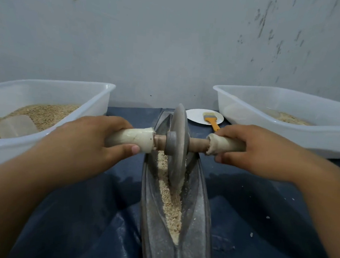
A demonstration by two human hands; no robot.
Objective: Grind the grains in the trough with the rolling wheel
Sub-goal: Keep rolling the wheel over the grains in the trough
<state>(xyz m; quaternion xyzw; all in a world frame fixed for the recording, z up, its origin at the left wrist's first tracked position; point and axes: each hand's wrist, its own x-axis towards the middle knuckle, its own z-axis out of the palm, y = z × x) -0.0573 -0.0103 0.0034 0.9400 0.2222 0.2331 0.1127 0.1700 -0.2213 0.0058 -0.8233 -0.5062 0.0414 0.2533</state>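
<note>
Both forearms reach in from the bottom corners, nearest of all, and lead up to the two hands on the grinder's axle. Between them, running away from the viewer, lies the metal trough (196,222), a long boat-shaped channel on a dark blue cloth (259,227). Pale crushed grains (171,208) fill the groove, thickest toward its near end and trailing up the left side of the wheel.

Standing upright in the groove is the rolling wheel (176,147), a grey disc whose lower edge sits in the grains about midway along the trough. A wooden axle (197,144) passes through its hub, and each end of the axle is wrapped in off-white cloth padding.

The left hand (88,142) is curled round the left padded grip (132,139), fingers over the top and thumb underneath, its thumb tip just left of the hub. The right hand (261,150) wraps the right padded grip (224,145) in the same way, knuckles up. So the wheel stands directly between the two hands, level with them, the left hand closer to the hub.

At the left edge, a translucent plastic tub (70,86) holds a heap of whole grain with a clear scoop (15,126) half resting in it. A second tub (310,97) on the right holds a thinner layer. Beyond the trough's far end sits a white plate (196,115) with an orange-handled brush (211,120) lying across it, against a grey wall (172,37).
</note>
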